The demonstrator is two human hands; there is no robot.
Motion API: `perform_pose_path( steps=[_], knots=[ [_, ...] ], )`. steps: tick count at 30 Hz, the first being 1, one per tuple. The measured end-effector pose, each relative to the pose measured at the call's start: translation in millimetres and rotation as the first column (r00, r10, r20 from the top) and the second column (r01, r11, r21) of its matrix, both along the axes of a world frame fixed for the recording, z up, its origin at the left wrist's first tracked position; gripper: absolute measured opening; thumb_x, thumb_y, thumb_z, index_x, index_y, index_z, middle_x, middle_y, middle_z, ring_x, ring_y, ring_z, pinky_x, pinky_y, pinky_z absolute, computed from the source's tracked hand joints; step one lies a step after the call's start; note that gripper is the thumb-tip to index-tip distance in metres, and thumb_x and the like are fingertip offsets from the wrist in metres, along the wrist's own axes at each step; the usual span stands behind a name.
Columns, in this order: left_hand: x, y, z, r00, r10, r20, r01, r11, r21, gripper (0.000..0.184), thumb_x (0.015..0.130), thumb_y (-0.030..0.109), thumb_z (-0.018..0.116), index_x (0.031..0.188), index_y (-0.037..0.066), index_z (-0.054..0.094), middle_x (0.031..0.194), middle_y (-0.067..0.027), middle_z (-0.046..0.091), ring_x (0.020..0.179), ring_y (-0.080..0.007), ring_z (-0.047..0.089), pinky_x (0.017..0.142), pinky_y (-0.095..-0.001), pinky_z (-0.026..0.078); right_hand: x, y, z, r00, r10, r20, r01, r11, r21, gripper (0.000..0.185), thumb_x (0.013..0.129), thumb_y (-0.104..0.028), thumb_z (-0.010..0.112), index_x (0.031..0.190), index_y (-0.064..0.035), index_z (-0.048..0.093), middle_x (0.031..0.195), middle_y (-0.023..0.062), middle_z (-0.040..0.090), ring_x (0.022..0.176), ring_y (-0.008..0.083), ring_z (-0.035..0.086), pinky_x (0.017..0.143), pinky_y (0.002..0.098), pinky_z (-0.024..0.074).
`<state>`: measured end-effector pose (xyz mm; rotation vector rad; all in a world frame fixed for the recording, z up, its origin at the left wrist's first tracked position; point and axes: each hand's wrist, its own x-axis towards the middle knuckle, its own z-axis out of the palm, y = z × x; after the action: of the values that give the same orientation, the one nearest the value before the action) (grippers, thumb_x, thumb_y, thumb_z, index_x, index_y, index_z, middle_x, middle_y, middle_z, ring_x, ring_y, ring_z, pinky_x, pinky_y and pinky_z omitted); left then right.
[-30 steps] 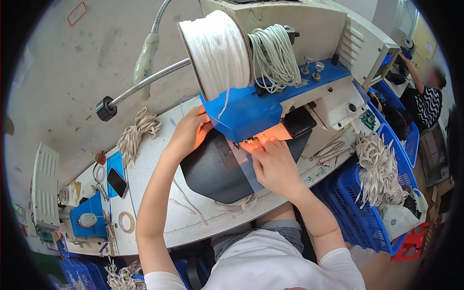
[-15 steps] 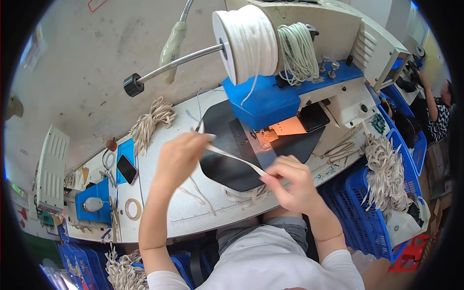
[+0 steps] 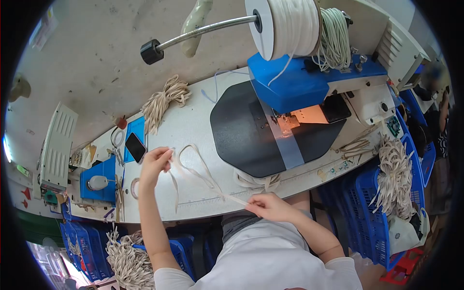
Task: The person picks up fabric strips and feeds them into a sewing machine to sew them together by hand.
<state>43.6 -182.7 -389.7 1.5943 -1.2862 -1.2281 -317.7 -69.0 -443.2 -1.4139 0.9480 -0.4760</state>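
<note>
A flat off-white cord (image 3: 204, 167) runs slackly across the pale worktop, looping up in the middle. My right hand (image 3: 271, 207) is closed on one part of it near the table's front edge, above my lap. To the left, my left hand (image 3: 155, 166) is pinched closed on the cord, and a strand hangs from it towards the front edge. The sewing machine's blue head (image 3: 289, 87) stands beyond both hands, its lit stitching area (image 3: 288, 123) over a black plate (image 3: 241, 130). More cord lies bunched (image 3: 256, 180) under the plate's near edge.
A white spool (image 3: 295, 29) on a metal rod overhangs the machine. Cord bundles (image 3: 166, 103) lie at the back; others (image 3: 395, 179) fill blue baskets (image 3: 360, 208) on the right. A phone (image 3: 136, 147) and tape roll (image 3: 135, 188) sit left. Another person (image 3: 442, 121) is far right.
Both hands have come down and towards me, the left one also leftwards, away from the black plate. The cord, stretched taut between them before, now hangs slack in a loop. My view has shifted.
</note>
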Motion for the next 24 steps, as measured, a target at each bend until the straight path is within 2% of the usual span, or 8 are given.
perform_pose_path(
  steps=[2,3,5,8,10,15,21,24],
  knots=[
    [-8.0,-15.8,-36.0,0.984,0.084,0.154,-0.09,0.995,0.033,0.027,0.091,0.018,0.072,0.108,-0.002,0.067,0.089,-0.0098,0.068,0.074,-0.016,0.065,0.063,-0.0263,0.051,7.0,4.0,-9.5,0.979,-0.04,-0.202,-0.001,0.98,-0.197,0.017,0.093,-0.02,0.067,0.1,-0.0043,0.068,0.079,0.0106,0.066,0.066,0.0237,0.062,0.062,0.0365,0.0495],
    [-11.1,-17.5,-56.3,0.887,0.123,0.444,-0.032,0.978,-0.207,0.029,0.089,0.017,0.072,0.11,-0.002,0.066,0.098,-0.0126,0.067,0.083,-0.0199,0.065,0.07,-0.0299,0.052,8.9,10.6,-14.3,0.964,-0.121,-0.236,0.041,0.948,-0.316,0.018,0.092,-0.02,0.067,0.1,-0.0049,0.069,0.083,0.0118,0.066,0.069,0.0272,0.063,0.063,0.0394,0.0504],
    [-22.5,-16.8,-86.8,0.472,0.371,0.8,0.283,0.795,-0.536,0.033,0.087,0.016,0.074,0.115,-0.001,0.066,0.116,-0.0182,0.063,0.102,-0.0277,0.064,0.084,-0.037,0.053,8.1,12.7,-16.5,0.917,-0.321,-0.235,0.139,0.812,-0.567,0.018,0.089,-0.018,0.067,0.101,-0.0055,0.069,0.088,0.013,0.066,0.073,0.0319,0.064,0.065,0.0433,0.0514],
    [-70.3,-4.7,-77.7,0.813,0.054,0.58,0.272,0.845,-0.46,0.039,0.083,0.013,0.075,0.119,0.001,0.064,0.131,-0.0219,0.054,0.119,-0.0368,0.055,0.1,-0.0439,0.046,-1.1,6.0,-14.6,0.798,-0.574,-0.185,0.185,0.525,-0.831,0.017,0.083,-0.012,0.066,0.098,-0.0048,0.069,0.09,0.0132,0.062,0.078,0.0343,0.063,0.068,0.0453,0.0511],
    [-110.7,13.7,-59.6,0.784,-0.063,0.618,0.422,0.784,-0.455,0.037,0.082,0.01,0.074,0.117,0.002,0.065,0.128,-0.0201,0.057,0.115,-0.0372,0.057,0.098,-0.0433,0.048,-6.6,-8.6,-12.9,0.702,-0.665,-0.253,0.076,0.423,-0.903,0.017,0.078,-0.009,0.066,0.093,-0.0039,0.069,0.089,0.0136,0.06,0.081,0.0346,0.062,0.07,0.0454,0.0501],
    [-164.1,43.5,-51.2,0.696,-0.368,0.617,0.687,0.593,-0.421,0.027,0.08,0.01,0.074,0.106,0.003,0.07,0.111,-0.018,0.065,0.111,-0.0391,0.057,0.096,-0.0459,0.047,-13.3,-18.2,-35.7,0.67,-0.66,-0.34,-0.054,0.413,-0.909,0.012,0.072,-0.007,0.067,0.083,-0.0031,0.066,0.089,0.014,0.057,0.084,0.033,0.06,0.07,0.0446,0.0473],
    [-184.5,46.2,-54.0,0.588,-0.384,0.712,0.789,0.465,-0.401,0.027,0.079,0.01,0.076,0.106,0.006,0.073,0.102,-0.0138,0.068,0.104,-0.0361,0.06,0.091,-0.0462,0.047,-15.7,-17.2,-25.5,0.731,-0.647,-0.217,0.036,0.354,-0.935,0.011,0.077,-0.009,0.069,0.087,-0.004,0.065,0.089,0.0131,0.058,0.082,0.0332,0.059,0.073,0.0435,0.0462],
    [-180.8,50.4,-47.6,0.654,-0.288,0.7,0.748,0.383,-0.542,0.022,0.078,0.008,0.075,0.1,0.005,0.072,0.096,-0.0109,0.068,0.096,-0.0321,0.063,0.083,-0.044,0.051,-16.6,-7.5,-4.1,0.807,-0.581,-0.105,0.128,0.346,-0.929,0.014,0.079,-0.007,0.068,0.093,-0.0036,0.066,0.093,0.0117,0.061,0.085,0.0333,0.06,0.077,0.0447,0.0459]
  ],
)
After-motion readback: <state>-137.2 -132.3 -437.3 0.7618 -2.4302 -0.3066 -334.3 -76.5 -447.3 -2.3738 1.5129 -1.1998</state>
